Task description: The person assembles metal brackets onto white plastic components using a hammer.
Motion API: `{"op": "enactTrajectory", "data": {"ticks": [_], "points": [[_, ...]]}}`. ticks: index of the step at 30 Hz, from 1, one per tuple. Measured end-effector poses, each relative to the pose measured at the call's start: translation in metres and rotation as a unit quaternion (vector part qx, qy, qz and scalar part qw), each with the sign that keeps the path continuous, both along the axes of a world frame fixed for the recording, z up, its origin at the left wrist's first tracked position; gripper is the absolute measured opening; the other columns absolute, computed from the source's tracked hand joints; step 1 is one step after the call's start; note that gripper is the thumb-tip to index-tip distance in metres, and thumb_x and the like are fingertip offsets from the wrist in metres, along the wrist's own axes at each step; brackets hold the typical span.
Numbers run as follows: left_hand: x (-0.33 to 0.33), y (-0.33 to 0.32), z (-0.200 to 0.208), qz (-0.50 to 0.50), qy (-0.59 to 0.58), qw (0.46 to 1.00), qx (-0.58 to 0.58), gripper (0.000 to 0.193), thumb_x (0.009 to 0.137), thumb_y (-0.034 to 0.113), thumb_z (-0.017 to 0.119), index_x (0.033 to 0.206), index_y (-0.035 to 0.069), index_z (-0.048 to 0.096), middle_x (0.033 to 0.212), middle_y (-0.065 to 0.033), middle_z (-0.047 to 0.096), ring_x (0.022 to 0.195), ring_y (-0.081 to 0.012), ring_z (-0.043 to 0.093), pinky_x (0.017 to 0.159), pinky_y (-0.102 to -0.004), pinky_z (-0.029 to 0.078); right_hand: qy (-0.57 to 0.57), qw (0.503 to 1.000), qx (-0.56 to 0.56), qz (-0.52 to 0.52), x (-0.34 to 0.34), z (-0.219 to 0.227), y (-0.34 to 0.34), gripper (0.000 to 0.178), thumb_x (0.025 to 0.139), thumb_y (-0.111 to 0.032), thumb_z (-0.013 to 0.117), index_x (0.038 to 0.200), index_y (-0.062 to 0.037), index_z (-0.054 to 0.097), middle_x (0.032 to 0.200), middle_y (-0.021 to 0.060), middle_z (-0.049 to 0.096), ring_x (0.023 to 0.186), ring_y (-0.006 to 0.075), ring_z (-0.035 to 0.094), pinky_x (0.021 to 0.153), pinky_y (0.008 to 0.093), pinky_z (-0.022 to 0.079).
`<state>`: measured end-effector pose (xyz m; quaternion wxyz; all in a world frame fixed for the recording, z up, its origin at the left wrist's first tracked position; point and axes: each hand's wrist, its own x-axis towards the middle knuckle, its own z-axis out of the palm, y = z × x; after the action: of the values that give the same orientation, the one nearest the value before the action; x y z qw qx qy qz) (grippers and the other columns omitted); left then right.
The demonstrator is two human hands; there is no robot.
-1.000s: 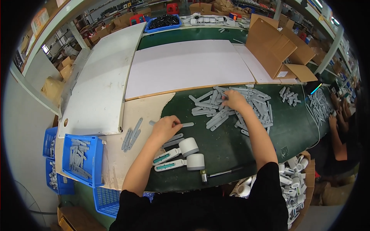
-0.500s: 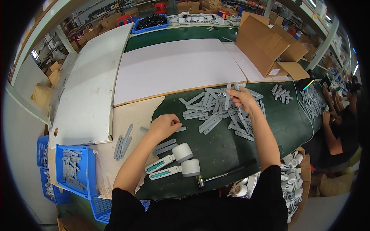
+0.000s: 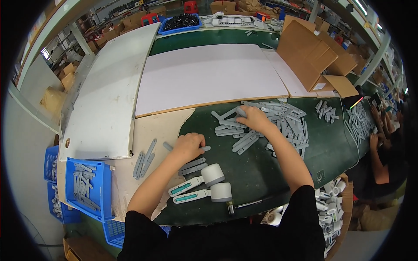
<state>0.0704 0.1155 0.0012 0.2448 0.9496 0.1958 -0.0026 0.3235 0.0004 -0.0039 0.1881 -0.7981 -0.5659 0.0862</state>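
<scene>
My left hand (image 3: pixel 188 146) is closed around a grey plastic strip (image 3: pixel 205 148), whose end sticks out to the right of the fingers. Another grey strip (image 3: pixel 167 146) lies just left of that hand. At the left side of a heap of such strips (image 3: pixel 285 117), my right hand (image 3: pixel 253 118) reaches in, with its fingertips pinched on a grey strip (image 3: pixel 240 112). Two grey strips (image 3: pixel 193 166) rest below my left hand. Nearer to me are two white tools with round heads and teal handle inlays (image 3: pixel 187 185).
A hammer (image 3: pixel 246 203) lies at the table's near edge. Several strips (image 3: pixel 144 159) sit on the cardboard at left, beside a blue bin (image 3: pixel 106 187) of strips. An open carton (image 3: pixel 309 56) stands far right; a box of white parts (image 3: pixel 335 204) is below. A co-worker's arm (image 3: pixel 379 161) shows at right.
My right hand has moved left and slightly down over the heap; the strip it held upright is no longer seen raised. My left hand stays about where it was. The whole view has shifted slightly.
</scene>
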Motion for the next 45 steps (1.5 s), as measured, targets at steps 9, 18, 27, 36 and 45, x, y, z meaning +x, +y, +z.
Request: {"op": "enactTrajectory", "data": {"ticks": [9, 18, 27, 36, 45], "points": [[0.021, 0.012, 0.018, 0.047, 0.018, 0.993, 0.11, 0.017, 0.073, 0.022, 0.067, 0.081, 0.009, 0.063, 0.085, -0.0092, 0.063, 0.084, -0.0272, 0.061, 0.069, -0.0403, 0.049, 0.044, 0.983, -0.177, -0.026, 0.007, 0.043, -0.018, 0.029, 0.074, -0.025, 0.065, 0.094, -0.0041, 0.06, 0.088, 0.0184, 0.064, 0.087, 0.0338, 0.061, 0.074, 0.0435, 0.048], [0.092, 0.024, -0.001, 0.06, 0.048, 0.996, 0.04, 0.016, 0.077, 0.025, 0.061, 0.084, 0.011, 0.065, 0.087, -0.0056, 0.066, 0.086, -0.0238, 0.063, 0.073, -0.0375, 0.05, -0.053, 0.99, -0.038, -0.127, -0.006, 0.0, 0.048, 0.045, 0.072, -0.04, 0.069, 0.082, 0.0035, 0.063, 0.08, 0.0234, 0.064, 0.081, 0.0347, 0.064, 0.07, 0.0422, 0.051], [0.106, 0.027, -0.014, 0.063, -0.03, 0.998, -0.008, 0.015, 0.077, 0.02, 0.063, 0.087, 0.01, 0.065, 0.086, -0.0072, 0.066, 0.083, -0.0242, 0.062, 0.072, -0.0361, 0.05, 0.244, 0.957, 0.039, -0.155, 0.031, 0.019, 0.022, 0.046, 0.073, -0.033, 0.054, 0.082, 0.0115, 0.061, 0.077, 0.0286, 0.061, 0.076, 0.0375, 0.063, 0.071, 0.0416, 0.049], [0.12, 0.008, -0.023, -0.049, -0.077, 0.99, -0.105, 0.021, 0.07, 0.013, 0.069, 0.09, 0.006, 0.068, 0.083, -0.0116, 0.067, 0.076, -0.0238, 0.064, 0.072, -0.0332, 0.051, -0.013, 0.964, -0.162, -0.21, -0.004, 0.024, 0.035, 0.047, 0.071, -0.035, 0.067, 0.097, 0.0028, 0.062, 0.099, 0.0198, 0.064, 0.095, 0.0329, 0.062, 0.078, 0.0417, 0.05], [0.076, 0.011, -0.006, -0.032, -0.079, 0.988, -0.13, 0.019, 0.073, 0.012, 0.067, 0.091, 0.004, 0.067, 0.084, -0.0114, 0.066, 0.077, -0.0225, 0.064, 0.07, -0.0319, 0.05, 0.226, 0.961, 0.098, -0.13, 0.045, 0.024, 0.012, 0.034, 0.078, -0.027, 0.051, 0.073, 0.007, 0.056, 0.054, 0.0144, 0.057, 0.054, 0.0208, 0.06, 0.052, 0.0344, 0.047]]}}
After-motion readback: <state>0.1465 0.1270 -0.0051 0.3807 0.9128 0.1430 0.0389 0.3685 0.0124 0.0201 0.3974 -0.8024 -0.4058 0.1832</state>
